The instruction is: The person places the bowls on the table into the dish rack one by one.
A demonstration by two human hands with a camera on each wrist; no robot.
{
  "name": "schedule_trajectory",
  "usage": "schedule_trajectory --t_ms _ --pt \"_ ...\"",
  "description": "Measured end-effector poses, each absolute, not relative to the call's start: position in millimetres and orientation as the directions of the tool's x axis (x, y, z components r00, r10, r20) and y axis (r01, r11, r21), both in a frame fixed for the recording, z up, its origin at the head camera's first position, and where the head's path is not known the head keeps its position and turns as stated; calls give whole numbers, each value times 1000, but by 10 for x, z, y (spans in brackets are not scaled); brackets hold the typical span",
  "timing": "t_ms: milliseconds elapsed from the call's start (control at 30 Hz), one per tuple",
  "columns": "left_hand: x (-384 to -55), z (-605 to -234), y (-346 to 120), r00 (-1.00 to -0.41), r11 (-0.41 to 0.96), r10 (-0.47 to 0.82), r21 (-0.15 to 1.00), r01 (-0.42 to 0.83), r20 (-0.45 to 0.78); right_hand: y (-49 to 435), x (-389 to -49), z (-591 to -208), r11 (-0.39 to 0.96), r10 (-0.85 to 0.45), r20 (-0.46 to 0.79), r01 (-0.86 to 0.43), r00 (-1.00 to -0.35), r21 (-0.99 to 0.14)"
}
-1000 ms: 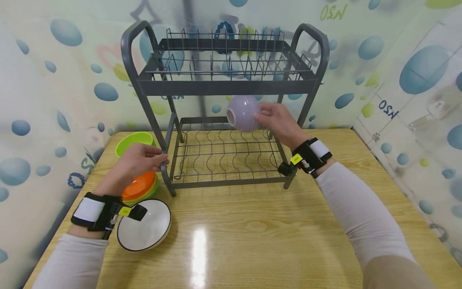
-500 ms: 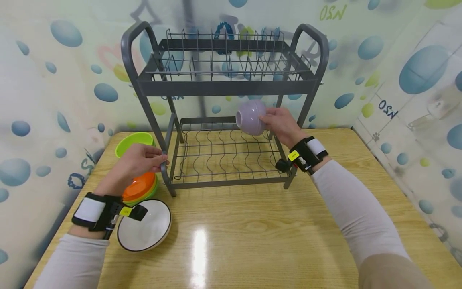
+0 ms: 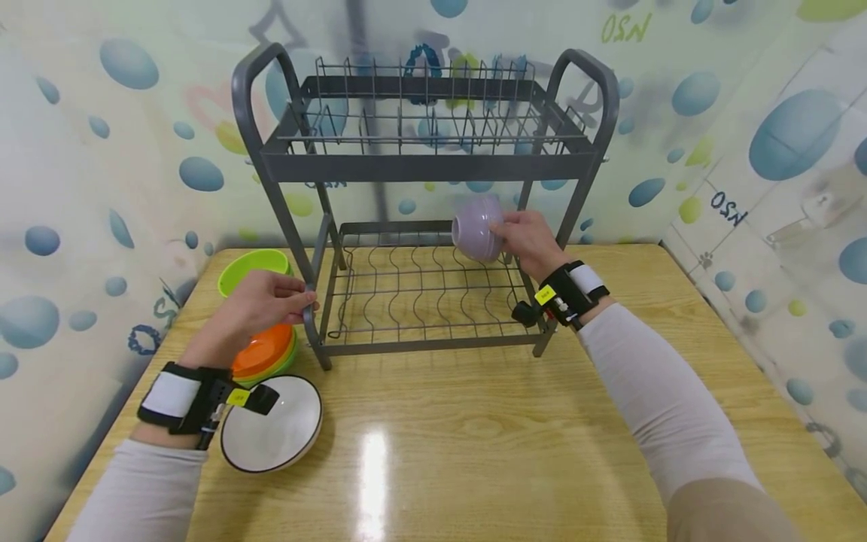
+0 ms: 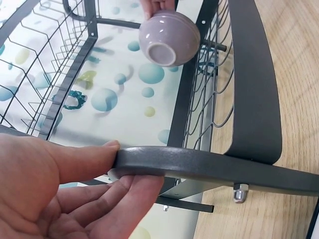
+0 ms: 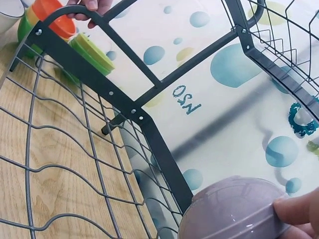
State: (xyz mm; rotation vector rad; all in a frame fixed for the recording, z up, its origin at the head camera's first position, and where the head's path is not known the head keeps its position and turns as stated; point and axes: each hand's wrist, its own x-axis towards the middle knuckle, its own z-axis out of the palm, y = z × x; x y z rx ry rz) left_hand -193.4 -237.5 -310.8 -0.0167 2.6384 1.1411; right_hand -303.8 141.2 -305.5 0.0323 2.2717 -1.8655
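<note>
My right hand [image 3: 531,239] pinches a glossy lilac bowl [image 3: 476,228] by its rim. The bowl is tipped on its side, foot ring facing left, over the right rear part of the lower shelf [image 3: 420,290] of a dark grey two-tier dish rack [image 3: 427,167]. In the right wrist view the thumb [image 5: 296,209] presses the bowl's outer wall. On the rack's left side, my left hand [image 3: 264,305] grips the curved side bar [image 4: 164,162] between thumb and fingers. Its remaining fingers curl below the bar in the left wrist view.
Left of the rack stand stacked green bowls [image 3: 252,265] and an orange bowl [image 3: 264,352], partly hidden by my left arm. A white bowl with a dark rim [image 3: 284,421] sits in front of them on the wooden table [image 3: 474,444]. A patterned wall [image 3: 169,113] rises behind.
The lilac bowl in my right hand has moved right and down towards the lower shelf. My left hand keeps its hold on the side bar.
</note>
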Motion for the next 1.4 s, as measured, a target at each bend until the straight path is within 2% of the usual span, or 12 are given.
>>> schedule_trajectory --t_ms 533,967,1400 --pt "-1935 -3083 -2368 -954 670 85 725 -159 -289 1393 -3043 -3088 260 -44 -214 196 -976 -945" --pt "-1933 -3089 -2377 -952 652 95 741 -161 -290 1381 -3059 -3127 301 17 -187 183 -982 -936" --pt "-1939 -3100 -2390 -955 635 102 757 -154 -280 1343 -3048 -3198 429 111 -117 154 -987 -890"
